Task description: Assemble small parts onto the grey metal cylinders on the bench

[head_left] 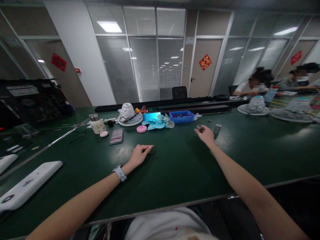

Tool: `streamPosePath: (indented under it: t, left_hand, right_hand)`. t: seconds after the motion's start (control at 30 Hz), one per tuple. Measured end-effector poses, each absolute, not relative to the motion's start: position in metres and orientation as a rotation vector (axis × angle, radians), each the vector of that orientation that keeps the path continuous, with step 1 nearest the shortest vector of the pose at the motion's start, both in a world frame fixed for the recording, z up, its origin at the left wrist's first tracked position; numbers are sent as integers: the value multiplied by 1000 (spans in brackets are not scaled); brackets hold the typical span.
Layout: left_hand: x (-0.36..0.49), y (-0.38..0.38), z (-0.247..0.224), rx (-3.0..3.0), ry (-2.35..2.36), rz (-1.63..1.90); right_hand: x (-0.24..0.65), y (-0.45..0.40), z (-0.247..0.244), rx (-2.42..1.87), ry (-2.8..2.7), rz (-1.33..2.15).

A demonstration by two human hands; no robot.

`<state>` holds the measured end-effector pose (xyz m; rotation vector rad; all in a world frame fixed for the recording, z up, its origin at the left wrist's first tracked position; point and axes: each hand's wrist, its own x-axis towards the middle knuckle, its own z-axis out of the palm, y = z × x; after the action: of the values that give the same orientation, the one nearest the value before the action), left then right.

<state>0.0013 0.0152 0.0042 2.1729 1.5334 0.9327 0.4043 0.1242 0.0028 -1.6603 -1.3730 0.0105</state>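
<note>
My right hand (206,136) is closed around a small grey metal cylinder (199,127), whose round end shows at the fingertips. Just to its right, a second grey cylinder (218,128) stands upright on the dark green table (172,173). My left hand (139,155), with a watch (120,173) at the wrist, rests low over the table. Its thumb and forefinger come together at the tips; whatever they pinch, if anything, is too small to make out.
Along the back lie a white fan (127,111), light-blue fan blades (156,124), a pink round box (141,129) and a blue basket (182,116) of small parts. A patterned cup (98,126) and white device (30,183) are left. People sit at the far right, near fan parts (253,108).
</note>
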Motion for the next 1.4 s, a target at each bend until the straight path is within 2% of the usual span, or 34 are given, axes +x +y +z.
streamPosePath:
  t: [0.2,0.33,0.47,0.6,0.8,0.93,1.1,1.23,1.4]
  left_hand:
    - [0,8,11,2000,1615,1062]
    - [1,8,9,1975,1600,1073]
    - [3,11,5,1981,1595,1110]
    - [4,13,2,1960,1546,1149]
    - [4,13,2,1942,1572,1121]
    - [3,11,4,1936,1574,1094]
    - [2,11,3,1953,1568,1061]
    - [2,11,2,1960,1562,1043]
    - [3,10,3,1992,1568,1024]
  right_hand:
    - [407,119,3,-1808,-1353,-50]
    - [341,81,25,-1492,-1645,-253]
    - [255,31,27,-913,-2336,55]
    - [213,8,13,-631,-2580,319]
    - [221,21,8,-768,-2453,377]
    - [258,49,28,-936,-2259,110]
    - [348,88,45,-1375,-1877,-255]
    - [395,103,37,-1589,-1732,-313]
    - [400,111,28,-1625,-1700,-315]
